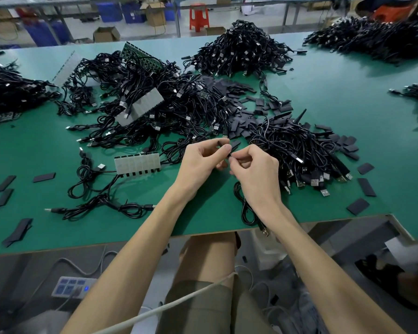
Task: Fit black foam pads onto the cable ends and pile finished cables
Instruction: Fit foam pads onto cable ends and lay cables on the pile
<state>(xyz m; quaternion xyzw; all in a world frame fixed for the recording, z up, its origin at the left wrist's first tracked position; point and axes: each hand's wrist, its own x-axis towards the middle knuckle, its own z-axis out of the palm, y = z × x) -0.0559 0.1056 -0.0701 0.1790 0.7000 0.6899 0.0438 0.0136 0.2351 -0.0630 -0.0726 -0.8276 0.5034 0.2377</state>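
Observation:
Over the green table (pixel 323 97), my left hand (pixel 203 162) pinches a small black foam pad (pixel 221 143) between thumb and fingers. My right hand (pixel 253 169) meets it, pinching the end of a black cable (pixel 245 208) whose loop hangs below the wrist to a USB plug (pixel 264 230) at the table edge. The fingers hide the joint between pad and cable. Loose black foam pads (pixel 237 92) lie scattered ahead. A pile of cables (pixel 297 153) lies right of my hands, and a tangled heap of cables (pixel 140 102) to the left.
Large cable heaps sit at the back (pixel 241 49) and back right (pixel 372 39). A white comb-like holder (pixel 136 163) with cables lies left of my hands. Foam strips (pixel 17 231) lie near the left front edge, others (pixel 366 186) at the right.

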